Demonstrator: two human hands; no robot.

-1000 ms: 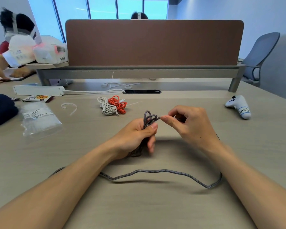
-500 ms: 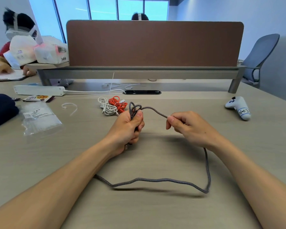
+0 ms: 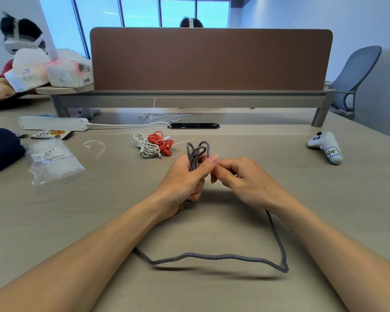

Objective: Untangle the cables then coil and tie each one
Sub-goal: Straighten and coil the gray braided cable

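**Grey braided cable (image 3: 212, 257) part-coiled, both hands on it**

Nearest, a slack run of the grey braided cable across the counter (image 3: 99, 210): out from under the left forearm, round a bend at the right, up under the right wrist. Left hand (image 3: 182, 181) clamped round a bunch of its loops, loop tops upright above the thumb. Right hand (image 3: 245, 179) with fingers curled, fingertips against the left thumb; the pinch on the cable itself hidden behind the fingers.

To the left, clear plastic bag (image 3: 54, 165) flat on the counter, white ties inside, too blurred to count. Just beyond it, a loose white tie (image 3: 95, 146). At the left edge, dark blue cloth lump (image 3: 0, 152), cut off.

Just beyond the hands, white cable (image 3: 145, 148) and orange cable (image 3: 161, 143) in two touching bundles; tied or not, impossible to tell. Far right, white controller (image 3: 327, 147).

Further back, snack packet (image 3: 52, 134), white power strip (image 3: 53, 123), brown partition (image 3: 212, 59), grey chair (image 3: 358, 70).
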